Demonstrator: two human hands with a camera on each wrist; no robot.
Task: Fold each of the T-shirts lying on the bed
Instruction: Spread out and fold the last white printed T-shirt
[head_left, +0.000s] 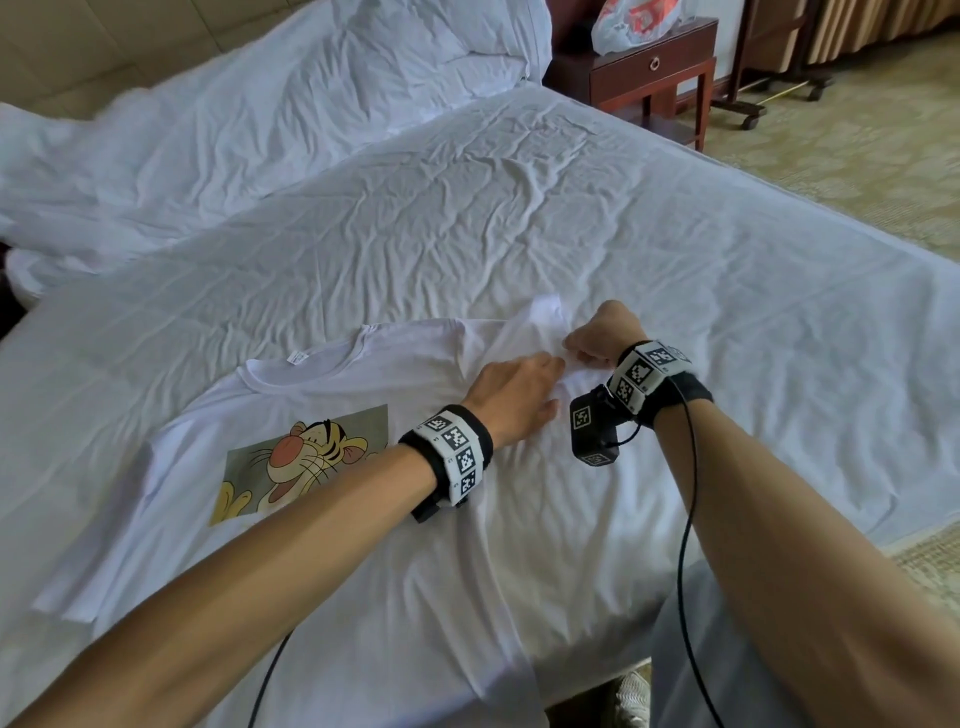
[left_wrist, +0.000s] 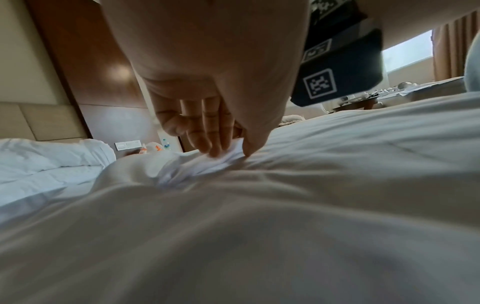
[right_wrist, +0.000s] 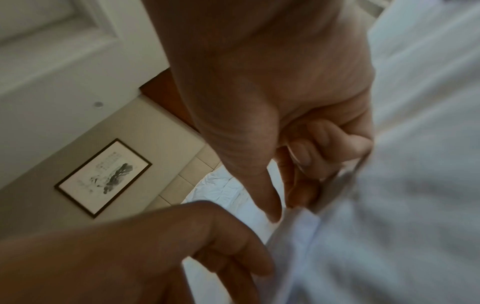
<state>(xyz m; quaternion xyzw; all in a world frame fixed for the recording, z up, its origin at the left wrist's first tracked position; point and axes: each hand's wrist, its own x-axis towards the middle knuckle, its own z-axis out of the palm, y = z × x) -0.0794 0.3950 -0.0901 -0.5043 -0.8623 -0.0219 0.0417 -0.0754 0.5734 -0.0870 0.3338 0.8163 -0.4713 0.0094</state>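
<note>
Left hand (head_left: 514, 397), fingers extended, presses the white cotton tiger-print T-shirt (head_left: 332, 519) flat on the bed. Right hand (head_left: 602, 332), fingers curled, pinches the right sleeve (head_left: 540, 317) just beyond.

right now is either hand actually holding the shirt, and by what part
The right hand pinches the white T-shirt at its sleeve. The left hand lies on the cloth beside it, fingertips pressing the same bunched fabric rather than gripping.
</note>
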